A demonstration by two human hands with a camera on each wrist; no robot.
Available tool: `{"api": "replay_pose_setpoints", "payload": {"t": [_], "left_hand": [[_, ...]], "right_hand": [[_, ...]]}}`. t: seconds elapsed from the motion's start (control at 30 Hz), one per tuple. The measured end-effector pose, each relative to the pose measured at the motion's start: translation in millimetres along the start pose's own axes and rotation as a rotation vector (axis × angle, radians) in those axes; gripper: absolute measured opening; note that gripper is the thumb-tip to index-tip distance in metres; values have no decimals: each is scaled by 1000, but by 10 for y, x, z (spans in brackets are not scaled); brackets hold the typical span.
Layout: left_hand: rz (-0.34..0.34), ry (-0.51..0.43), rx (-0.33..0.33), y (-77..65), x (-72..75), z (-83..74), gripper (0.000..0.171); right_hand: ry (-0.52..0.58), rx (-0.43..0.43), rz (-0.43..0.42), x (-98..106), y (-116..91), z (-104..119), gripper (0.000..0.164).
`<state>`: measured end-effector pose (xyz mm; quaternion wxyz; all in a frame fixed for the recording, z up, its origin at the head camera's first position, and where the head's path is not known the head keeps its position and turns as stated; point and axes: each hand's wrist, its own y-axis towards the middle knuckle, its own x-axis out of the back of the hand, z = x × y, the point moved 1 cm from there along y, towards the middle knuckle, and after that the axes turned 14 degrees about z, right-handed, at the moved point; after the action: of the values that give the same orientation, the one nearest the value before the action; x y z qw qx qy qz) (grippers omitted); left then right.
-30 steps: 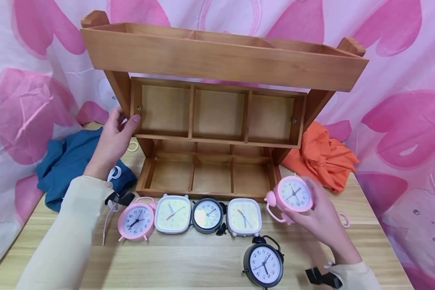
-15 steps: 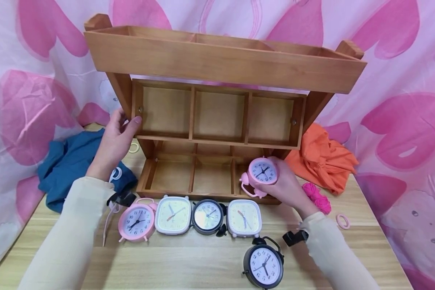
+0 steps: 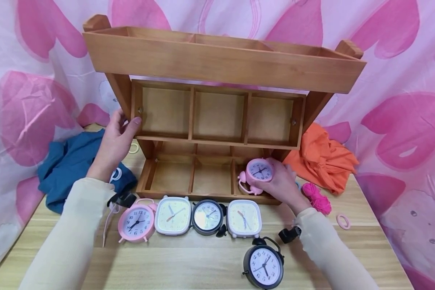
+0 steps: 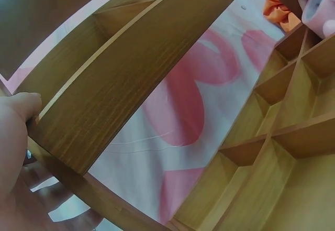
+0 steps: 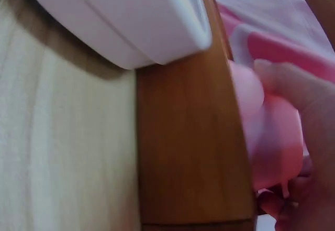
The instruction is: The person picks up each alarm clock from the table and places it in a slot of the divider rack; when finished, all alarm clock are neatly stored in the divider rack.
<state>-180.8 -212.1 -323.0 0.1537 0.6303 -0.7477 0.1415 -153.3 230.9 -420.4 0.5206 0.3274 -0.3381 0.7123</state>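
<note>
A wooden three-tier shelf (image 3: 224, 64) stands on the table, its tiers split into compartments. My left hand (image 3: 114, 139) grips its left side at the middle tier; in the left wrist view the thumb (image 4: 26, 104) lies over the tier's edge. My right hand (image 3: 280, 179) holds a pink twin-bell alarm clock (image 3: 259, 170), face up and tilted, at the bottom tier's right compartment. In the right wrist view this clock's pink body (image 5: 275, 142) sits behind the tier's front board (image 5: 191, 147). Whether it touches the compartment floor is hidden.
Before the shelf lie another pink clock (image 3: 136, 221), two white square clocks (image 3: 172, 215), a black clock (image 3: 208, 216) and, nearer, a second black clock (image 3: 264, 266). Blue cloth (image 3: 70, 161) lies left; orange cloth (image 3: 320, 157), pink yarn (image 3: 316, 198) and a pink ring (image 3: 343, 221) lie right.
My right hand has carried the pink alarm clock leftward from the table's right side to the bottom right compartment, lowering it slightly in the last half second. The left hand keeps its grip.
</note>
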Motion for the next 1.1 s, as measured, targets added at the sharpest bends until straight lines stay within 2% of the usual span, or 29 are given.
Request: {"api": "replay_pose_setpoints", "payload": {"t": [0.17, 0.3, 0.5, 0.63, 0.8, 0.93, 1.1], "left_hand": [[2, -1, -4, -3, -3, 0, 67], [6, -2, -4, -6, 4, 3, 67], [-2, 8, -4, -7, 14, 6, 67], [0, 12, -2, -4, 5, -3, 68], [-4, 20, -1, -10, 13, -5, 68], [-9, 19, 0, -9, 18, 2, 67], [-6, 12, -9, 6, 5, 17, 66]], "right_hand": [[-136, -34, -17, -68, 33, 42, 83], [-196, -31, -10, -80, 13, 65, 86], [-176, 25, 8, -12, -128, 56, 88], [-88, 81, -43, 76, -339, 77, 88], [9, 148, -90, 183, -672, 146, 95], [69, 206, -67, 180, -954, 179, 104], [75, 272, -5, -15, -1275, 126, 117]]}}
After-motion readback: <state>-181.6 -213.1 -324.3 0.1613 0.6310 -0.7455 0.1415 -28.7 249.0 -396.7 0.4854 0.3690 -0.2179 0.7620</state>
